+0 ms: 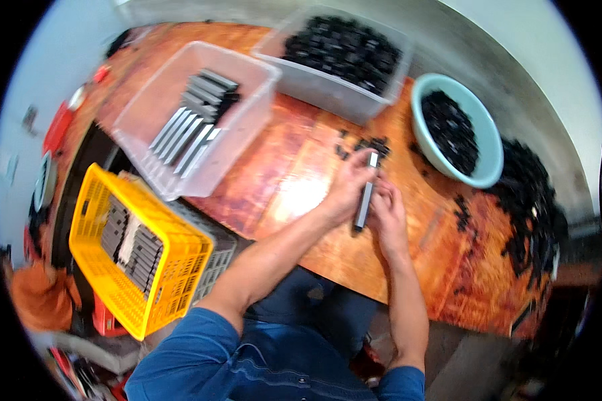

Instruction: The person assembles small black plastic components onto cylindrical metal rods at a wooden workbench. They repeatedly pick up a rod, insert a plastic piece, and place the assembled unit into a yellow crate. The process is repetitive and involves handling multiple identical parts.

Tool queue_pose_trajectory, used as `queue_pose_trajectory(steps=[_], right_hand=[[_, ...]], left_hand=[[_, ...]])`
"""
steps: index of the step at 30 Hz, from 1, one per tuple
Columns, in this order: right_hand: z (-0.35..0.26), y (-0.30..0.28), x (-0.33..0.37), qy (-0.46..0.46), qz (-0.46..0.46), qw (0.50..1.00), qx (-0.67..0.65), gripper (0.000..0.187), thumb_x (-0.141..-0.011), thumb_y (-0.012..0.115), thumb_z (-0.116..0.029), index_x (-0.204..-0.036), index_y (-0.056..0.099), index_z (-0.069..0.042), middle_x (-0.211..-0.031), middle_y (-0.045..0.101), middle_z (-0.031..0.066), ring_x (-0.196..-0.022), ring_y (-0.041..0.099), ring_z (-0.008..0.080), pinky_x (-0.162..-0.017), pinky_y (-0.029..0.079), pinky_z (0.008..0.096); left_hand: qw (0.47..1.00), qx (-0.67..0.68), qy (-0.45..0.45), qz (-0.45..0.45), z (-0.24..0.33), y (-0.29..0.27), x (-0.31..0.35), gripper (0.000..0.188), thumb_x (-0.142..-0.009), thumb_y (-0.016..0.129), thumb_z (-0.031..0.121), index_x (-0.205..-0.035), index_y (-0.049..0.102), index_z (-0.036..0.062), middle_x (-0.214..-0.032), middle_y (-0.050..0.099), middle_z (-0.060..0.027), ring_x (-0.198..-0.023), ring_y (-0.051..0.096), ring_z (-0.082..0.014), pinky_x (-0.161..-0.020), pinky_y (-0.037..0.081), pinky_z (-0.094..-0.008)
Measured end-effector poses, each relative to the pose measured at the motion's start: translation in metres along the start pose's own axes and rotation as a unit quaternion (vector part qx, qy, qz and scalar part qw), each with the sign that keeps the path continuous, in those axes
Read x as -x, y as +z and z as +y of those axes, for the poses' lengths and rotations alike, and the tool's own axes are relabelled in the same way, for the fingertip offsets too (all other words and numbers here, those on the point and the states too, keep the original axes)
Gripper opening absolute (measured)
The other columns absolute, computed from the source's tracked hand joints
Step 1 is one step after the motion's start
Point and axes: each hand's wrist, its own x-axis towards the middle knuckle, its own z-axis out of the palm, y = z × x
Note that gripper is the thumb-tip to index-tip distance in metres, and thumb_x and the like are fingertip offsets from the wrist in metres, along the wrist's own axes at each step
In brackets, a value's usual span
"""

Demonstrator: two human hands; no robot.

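Both hands meet over the wooden table around one narrow bar [364, 200], silver-grey on its upper face with dark ends. My left hand [349, 186] wraps its far part, fingers closed. My right hand [386, 206] grips it from the other side, fingers bent against the bar's edge; its fingertips are partly hidden. The bar is tilted, its near end pointing toward me. Just beyond my hands lie several small black pieces [374, 144] on the table.
A clear bin [251, 123] with similar bars stands to the left, and another bin [328, 97] full of black pieces behind. Right are a light-blue basin [420, 123] of black parts and a pile of black strips [532, 200]. A yellow crate [180, 281] of grey bars sits lower left.
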Motion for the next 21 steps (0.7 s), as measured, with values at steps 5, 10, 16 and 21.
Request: queue_pose_trajectory(steps=[5,10,16,21], right_hand=[[-0.010,0.003,0.007,0.083,-0.096,0.992,0.029,0.037,-0.105,0.053,-0.025,-0.133,0.047,-0.002,-0.092,0.066,0.0100,-0.067,0.068,0.0194,-0.057,0.057,0.0293],[-0.012,-0.003,0.010,0.109,-0.083,0.988,0.071,0.026,-0.104,0.054,-0.025,-0.107,0.059,0.000,-0.081,0.066,0.0088,-0.062,0.064,0.0153,-0.054,0.051,0.0254],[-0.004,-0.003,0.009,0.021,-0.025,0.989,0.146,0.015,-0.103,0.056,-0.017,-0.105,0.058,-0.002,-0.073,0.060,0.0017,-0.056,0.051,0.0076,-0.050,0.041,0.0223],[0.001,-0.003,0.007,-0.022,-0.023,0.980,0.196,0.018,-0.101,0.058,-0.012,-0.114,0.058,0.001,-0.081,0.062,0.0015,-0.067,0.056,0.0076,-0.060,0.045,0.0229]], left_hand=[[0.998,-0.021,0.046,-0.040,0.006,-0.008,-0.001,0.049,-0.102,0.058,0.012,-0.147,0.038,0.0080,-0.112,0.065,-0.0160,-0.095,0.072,-0.0254,-0.085,0.061,-0.0368],[0.986,-0.139,0.016,-0.089,0.021,-0.006,0.005,0.056,-0.105,0.056,0.019,-0.153,0.031,0.0078,-0.119,0.065,-0.0169,-0.101,0.068,-0.0217,-0.090,0.056,-0.0356],[0.994,-0.094,-0.037,-0.039,0.020,-0.004,0.001,0.051,-0.103,0.060,0.025,-0.146,0.041,0.0046,-0.117,0.068,-0.0158,-0.101,0.068,-0.0206,-0.089,0.057,-0.0363],[0.996,-0.006,-0.073,-0.057,0.014,-0.009,0.001,0.033,-0.103,0.055,0.029,-0.121,0.056,0.0011,-0.105,0.069,-0.0171,-0.096,0.070,-0.0280,-0.082,0.060,-0.0412]])
